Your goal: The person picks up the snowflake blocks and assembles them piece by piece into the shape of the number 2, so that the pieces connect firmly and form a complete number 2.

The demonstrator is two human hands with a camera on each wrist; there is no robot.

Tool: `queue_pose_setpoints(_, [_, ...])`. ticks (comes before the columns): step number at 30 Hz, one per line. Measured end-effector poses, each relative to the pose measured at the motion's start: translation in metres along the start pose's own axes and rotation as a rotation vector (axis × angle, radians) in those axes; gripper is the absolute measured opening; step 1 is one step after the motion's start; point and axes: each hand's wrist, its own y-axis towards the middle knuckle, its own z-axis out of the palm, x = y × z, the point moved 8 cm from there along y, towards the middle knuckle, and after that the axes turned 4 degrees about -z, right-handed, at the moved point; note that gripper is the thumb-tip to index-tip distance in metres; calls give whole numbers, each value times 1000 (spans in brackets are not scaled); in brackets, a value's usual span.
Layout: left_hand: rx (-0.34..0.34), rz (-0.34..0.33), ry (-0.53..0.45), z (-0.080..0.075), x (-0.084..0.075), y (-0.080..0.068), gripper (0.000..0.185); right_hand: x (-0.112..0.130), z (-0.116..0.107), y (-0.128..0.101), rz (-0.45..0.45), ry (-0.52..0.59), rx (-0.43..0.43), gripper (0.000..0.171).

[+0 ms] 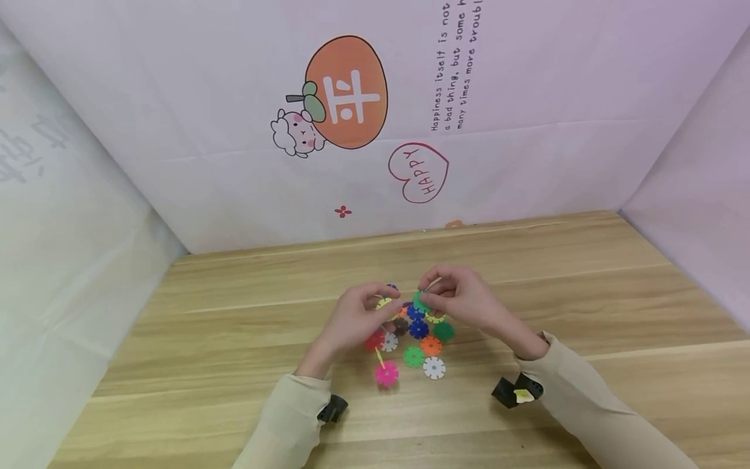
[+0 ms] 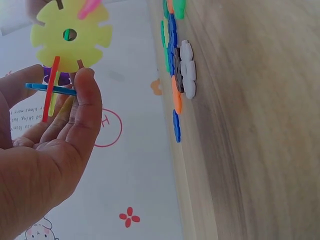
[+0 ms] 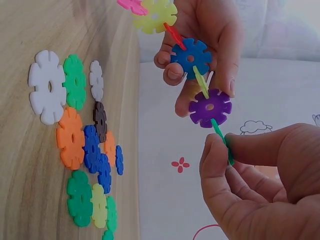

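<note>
Seven notched plastic discs joined in a bent chain [image 3: 199, 52]

The chain runs from the top centre of the right wrist view down to its lower right, between the person's two hands. Near the middle of the head view, the right hand [image 1: 463, 298] has thumb and finger clamped on a bright green round plastic disc [image 1: 418, 302], the chain's lower end in the right wrist view. That disc slots into a flat purple notched disc [image 3: 220, 107]; a thin yellow disc seen edge-on [image 3: 201, 80] links the purple one to a round blue notched disc [image 3: 182, 57].

The left hand [image 1: 357, 318], left of the right one, has its thumb and fingers curled round the chain at the blue disc. Beyond it come a red disc seen edge-on [image 3: 175, 36], a pale yellow disc [image 2: 50, 37] and a bright pink disc [image 1: 387, 379].

Loose discs lie on the light wood-grain table [image 1: 234, 339], spread across the left half of the right wrist view: a large white one [image 3: 40, 87] at upper left, an orange one [image 3: 64, 137] below it, a brown one [image 3: 100, 112] to the right, and a dark green one [image 3: 75, 200] at lower left.
</note>
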Motion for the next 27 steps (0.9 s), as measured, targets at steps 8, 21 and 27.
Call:
queue_pose_setpoints(8, [20,18,-2,3,-1,0,31,-1,2,0,4,15,17,10])
queue_pose_setpoints(21, [38,-6,-62,3,4,2,31,-3,3,0,3,29,-15,13])
queue_pose_setpoints(27, [22,11,-39,3,4,2,33,-2,4,0,2,50,-23,13])
